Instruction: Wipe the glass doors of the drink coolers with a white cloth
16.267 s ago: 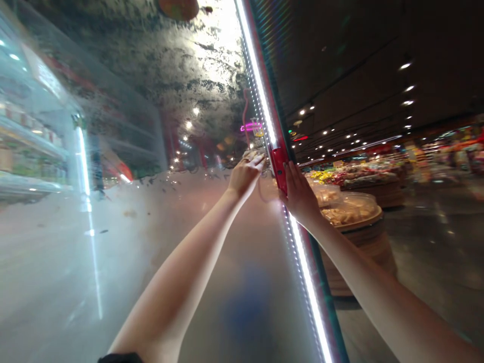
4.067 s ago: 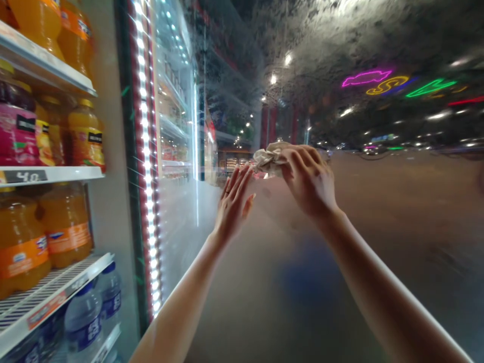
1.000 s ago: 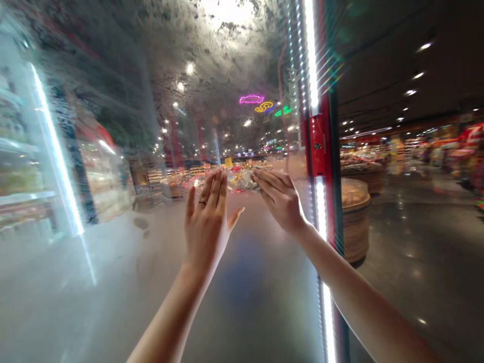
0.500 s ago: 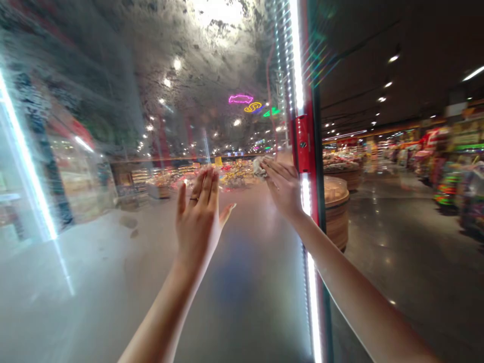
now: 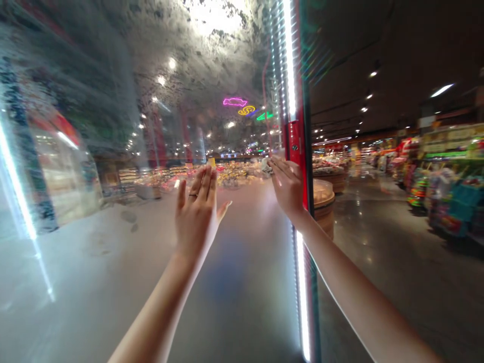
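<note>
A large, fogged glass panel fills the left and middle of the view, with a red frame and a bright light strip along its right edge. My left hand lies flat against the glass, fingers stretched upward and thumb apart, a dark ring on one finger. It holds nothing. Close to the red frame, my right hand presses a crumpled whitish cloth to the glass; the cloth shows at its fingertips.
Right of the frame stands a round wooden bin on a shiny floor. Colourful goods on shelves line the far right. Neon signs show through or in the glass, and dark smudges mark its upper part.
My right hand, with the cloth, has moved slightly right toward the red frame. My left hand stays nearly in place. The view has turned a little to the right.
</note>
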Demonstrator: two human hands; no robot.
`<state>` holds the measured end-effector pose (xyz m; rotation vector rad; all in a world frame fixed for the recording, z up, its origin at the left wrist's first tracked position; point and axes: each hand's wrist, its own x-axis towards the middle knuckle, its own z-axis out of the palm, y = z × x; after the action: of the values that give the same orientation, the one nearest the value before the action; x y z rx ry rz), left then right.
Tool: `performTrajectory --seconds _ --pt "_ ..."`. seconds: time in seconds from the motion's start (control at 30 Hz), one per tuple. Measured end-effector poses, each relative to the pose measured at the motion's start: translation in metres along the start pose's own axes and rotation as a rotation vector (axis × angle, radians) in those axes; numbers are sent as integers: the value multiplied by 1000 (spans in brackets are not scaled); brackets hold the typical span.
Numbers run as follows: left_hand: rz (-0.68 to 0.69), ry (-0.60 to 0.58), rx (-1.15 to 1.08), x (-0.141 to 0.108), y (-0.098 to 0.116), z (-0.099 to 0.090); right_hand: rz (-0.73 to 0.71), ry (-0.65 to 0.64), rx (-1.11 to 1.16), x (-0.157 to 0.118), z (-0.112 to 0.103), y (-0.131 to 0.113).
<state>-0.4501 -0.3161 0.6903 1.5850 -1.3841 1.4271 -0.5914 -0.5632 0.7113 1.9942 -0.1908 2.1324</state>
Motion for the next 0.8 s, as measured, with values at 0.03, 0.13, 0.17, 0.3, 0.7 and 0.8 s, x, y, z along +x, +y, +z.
performTrajectory --seconds 0.03,0.13,0.17,0.3,0.7,0.8 --pt "1 0 -7 0 0 0 19 24 -23 6 1 3" --pt "1 -2 -16 0 1 0 37 44 -48 21 4 5" --pt "-1 -2 -16 0 1 0 25 35 -41 22 5 3" --pt "-8 -3 -6 2 2 -1 -64 -40 3 6 -2 0" --pt "97 -162 45 -14 43 5 8 45 -38 26 2 15" --pt "84 -228 62 -20 45 11 -56 -14 2 12 -3 11"
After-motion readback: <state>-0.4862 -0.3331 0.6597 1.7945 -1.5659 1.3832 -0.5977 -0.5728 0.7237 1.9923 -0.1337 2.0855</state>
